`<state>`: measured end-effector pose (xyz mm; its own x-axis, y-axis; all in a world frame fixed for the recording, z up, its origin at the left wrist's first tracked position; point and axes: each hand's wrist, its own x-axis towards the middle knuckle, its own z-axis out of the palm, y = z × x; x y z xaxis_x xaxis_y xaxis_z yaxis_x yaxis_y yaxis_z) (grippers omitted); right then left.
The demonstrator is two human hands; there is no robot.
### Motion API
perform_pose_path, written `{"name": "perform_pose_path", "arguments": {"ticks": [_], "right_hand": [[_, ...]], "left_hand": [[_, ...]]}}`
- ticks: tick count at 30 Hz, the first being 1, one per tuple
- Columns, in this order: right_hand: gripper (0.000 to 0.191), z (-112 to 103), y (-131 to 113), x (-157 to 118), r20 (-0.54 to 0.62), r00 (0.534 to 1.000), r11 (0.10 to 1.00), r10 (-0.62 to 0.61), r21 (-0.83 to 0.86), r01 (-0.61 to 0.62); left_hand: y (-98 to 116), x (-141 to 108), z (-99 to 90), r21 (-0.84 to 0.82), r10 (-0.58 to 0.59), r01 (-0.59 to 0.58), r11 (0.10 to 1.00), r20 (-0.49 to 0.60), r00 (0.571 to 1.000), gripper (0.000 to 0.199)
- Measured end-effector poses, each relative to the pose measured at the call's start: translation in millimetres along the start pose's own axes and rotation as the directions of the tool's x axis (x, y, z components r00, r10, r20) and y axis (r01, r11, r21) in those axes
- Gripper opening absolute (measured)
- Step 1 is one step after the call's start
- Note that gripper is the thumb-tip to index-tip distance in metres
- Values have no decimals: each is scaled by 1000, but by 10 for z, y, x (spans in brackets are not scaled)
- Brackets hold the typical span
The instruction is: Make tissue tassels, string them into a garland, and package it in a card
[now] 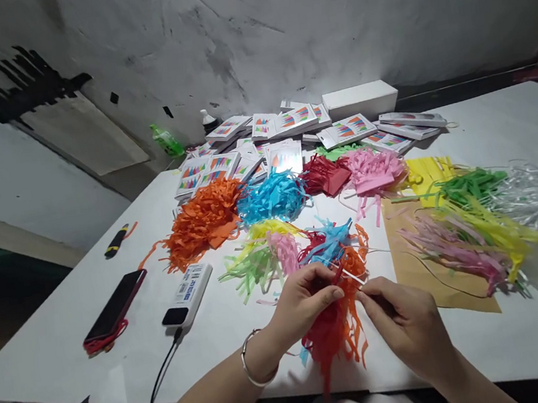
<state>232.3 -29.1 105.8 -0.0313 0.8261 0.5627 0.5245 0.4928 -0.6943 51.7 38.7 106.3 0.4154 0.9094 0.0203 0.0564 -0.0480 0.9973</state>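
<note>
Pinched in the grip of the left hand point(298, 308) over the white desk point(55, 365), a red paper tassel point(326, 338) is twisted. The right hand point(411, 322) is almost closed, its hold unclear. Fluffy orange paper strips point(204, 221) are left untouched.

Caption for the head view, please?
Two hands work on red tassels, with orange and blue piles behind.
</note>
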Motion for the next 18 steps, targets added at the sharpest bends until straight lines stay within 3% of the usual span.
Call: {"name": "perform_pose_path", "arguments": {"ticks": [8,14,18], "right_hand": [[17,17,30,-7,8,999,999,32,-9,-32],[17,8,49,-37,-46,997,998,57,16,-57],[18,18,51,-23,-6,999,999,53,14,-53]], "left_hand": [[-12,11,25,180,87,-81,980,-26,996,25],[-23,13,34,199,78,-71,977,-27,997,26],[-36,16,43,205,96,-88,975,-31,995,26]]}}
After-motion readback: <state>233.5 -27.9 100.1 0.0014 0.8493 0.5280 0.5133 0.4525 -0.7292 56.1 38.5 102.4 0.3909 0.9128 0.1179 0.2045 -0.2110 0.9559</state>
